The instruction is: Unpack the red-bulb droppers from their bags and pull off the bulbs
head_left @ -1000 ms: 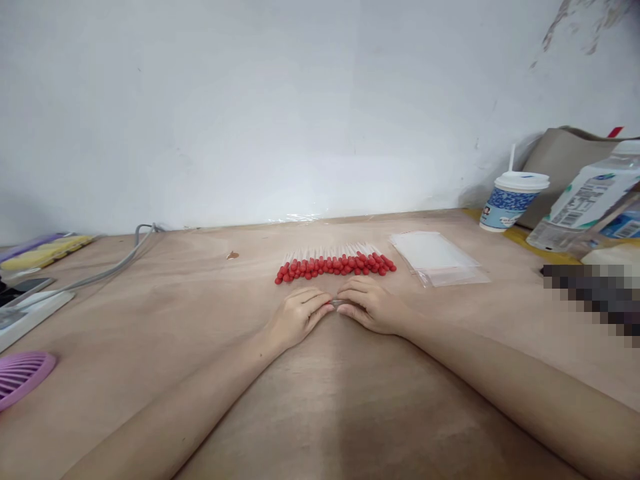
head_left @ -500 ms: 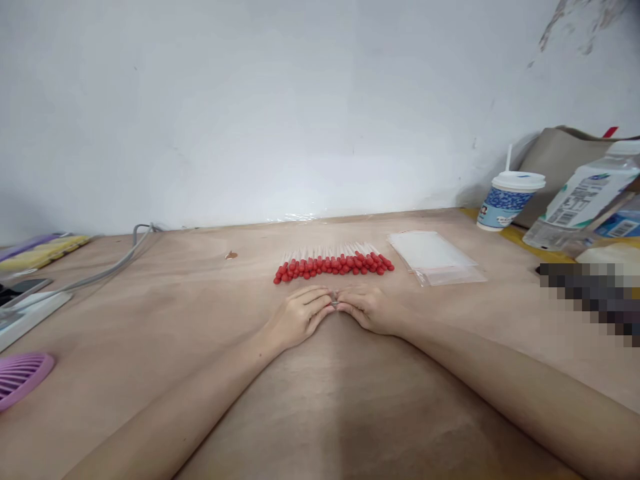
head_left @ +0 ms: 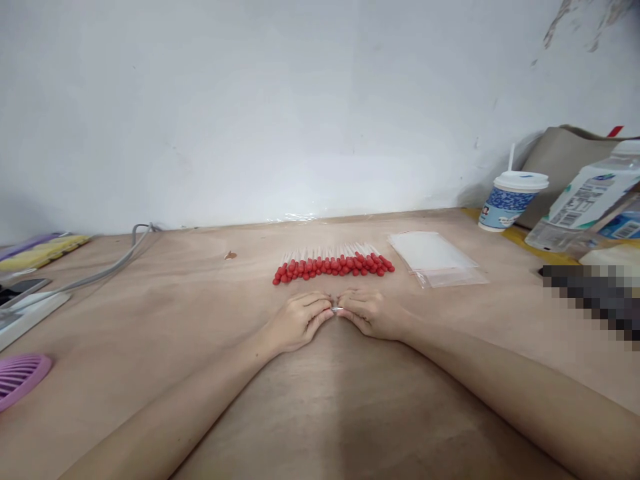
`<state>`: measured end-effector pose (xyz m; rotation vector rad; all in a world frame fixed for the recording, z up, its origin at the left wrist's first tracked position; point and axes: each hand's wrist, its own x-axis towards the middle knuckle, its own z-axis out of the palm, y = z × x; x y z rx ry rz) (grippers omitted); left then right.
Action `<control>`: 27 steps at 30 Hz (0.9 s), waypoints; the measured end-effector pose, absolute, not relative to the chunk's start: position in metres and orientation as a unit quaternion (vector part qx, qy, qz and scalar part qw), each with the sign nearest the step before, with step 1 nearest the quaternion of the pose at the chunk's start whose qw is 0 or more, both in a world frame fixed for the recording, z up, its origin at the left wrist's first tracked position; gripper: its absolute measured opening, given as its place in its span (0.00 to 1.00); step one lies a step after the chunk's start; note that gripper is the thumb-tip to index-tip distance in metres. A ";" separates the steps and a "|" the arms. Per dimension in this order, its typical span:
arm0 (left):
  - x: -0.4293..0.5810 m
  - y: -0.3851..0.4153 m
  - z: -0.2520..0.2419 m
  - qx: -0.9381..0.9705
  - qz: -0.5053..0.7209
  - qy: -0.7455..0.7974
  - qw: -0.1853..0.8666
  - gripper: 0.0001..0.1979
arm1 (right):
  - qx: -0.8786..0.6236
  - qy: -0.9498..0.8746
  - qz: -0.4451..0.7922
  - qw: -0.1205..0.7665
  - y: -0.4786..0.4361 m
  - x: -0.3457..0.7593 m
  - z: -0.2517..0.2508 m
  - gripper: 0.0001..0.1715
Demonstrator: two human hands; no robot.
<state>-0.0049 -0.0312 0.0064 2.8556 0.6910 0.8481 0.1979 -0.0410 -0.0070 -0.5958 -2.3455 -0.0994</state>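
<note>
My left hand (head_left: 303, 320) and my right hand (head_left: 371, 312) meet at the middle of the table, fingertips pinched. Between them runs a small shiny clear strip (head_left: 336, 309), gripped from both sides; most of it is hidden by the fingers, and its kind cannot be made out. Just beyond the hands lies a row of slender pale sticks with rounded red ends (head_left: 333, 265), red ends toward me. To the right of this row rests a stack of flat clear plastic bags (head_left: 434, 252).
At right stand a lidded paper cup (head_left: 511, 203) with a straw and a plastic bottle (head_left: 575, 207), in front of a grey bag (head_left: 555, 160). A grey cable (head_left: 107, 270) crosses the left side. A pink slatted object (head_left: 23, 377) is at the near left.
Both hands have come slightly nearer to me, and their fingertips are a little farther apart. Slightly more of the shiny strip shows between them. The red-ended row has not moved.
</note>
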 end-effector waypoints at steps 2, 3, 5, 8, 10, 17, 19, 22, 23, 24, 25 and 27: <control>-0.006 -0.031 0.007 0.934 0.267 0.231 0.049 0.11 | -0.226 -0.908 -0.048 0.349 -0.041 0.198 -0.007 0.12; -0.007 -0.031 0.007 0.935 0.263 0.233 0.054 0.11 | -0.225 -0.909 -0.053 0.347 -0.042 0.198 -0.007 0.12; -0.008 -0.032 0.007 0.935 0.255 0.237 0.065 0.12 | -0.223 -0.910 -0.065 0.343 -0.042 0.199 -0.007 0.11; -0.011 -0.032 0.007 0.934 0.252 0.242 0.070 0.11 | -0.221 -0.913 -0.082 0.334 -0.043 0.199 -0.008 0.10; -0.013 -0.033 0.006 0.932 0.257 0.245 0.069 0.11 | -0.218 -0.913 -0.097 0.331 -0.044 0.199 -0.008 0.10; -0.017 -0.036 0.005 0.931 0.261 0.244 0.075 0.11 | -0.208 -0.905 -0.167 0.332 -0.045 0.202 -0.007 0.09; -0.018 -0.036 0.005 0.930 0.261 0.244 0.082 0.11 | -0.201 -0.901 -0.182 0.339 -0.046 0.202 -0.007 0.09; -0.019 -0.035 0.005 0.931 0.261 0.240 0.089 0.11 | -0.198 -0.899 -0.195 0.339 -0.047 0.202 -0.007 0.09; -0.019 -0.035 0.006 0.931 0.261 0.238 0.090 0.11 | -0.198 -0.899 -0.197 0.338 -0.047 0.203 -0.007 0.09; -0.019 -0.035 0.006 0.931 0.261 0.238 0.091 0.11 | -0.198 -0.899 -0.198 0.336 -0.047 0.203 -0.007 0.09; -0.020 -0.035 0.006 0.931 0.261 0.238 0.092 0.10 | -0.198 -0.900 -0.198 0.336 -0.047 0.204 -0.007 0.09; -0.020 -0.035 0.006 0.931 0.260 0.239 0.094 0.10 | -0.197 -0.901 -0.198 0.333 -0.048 0.204 -0.007 0.09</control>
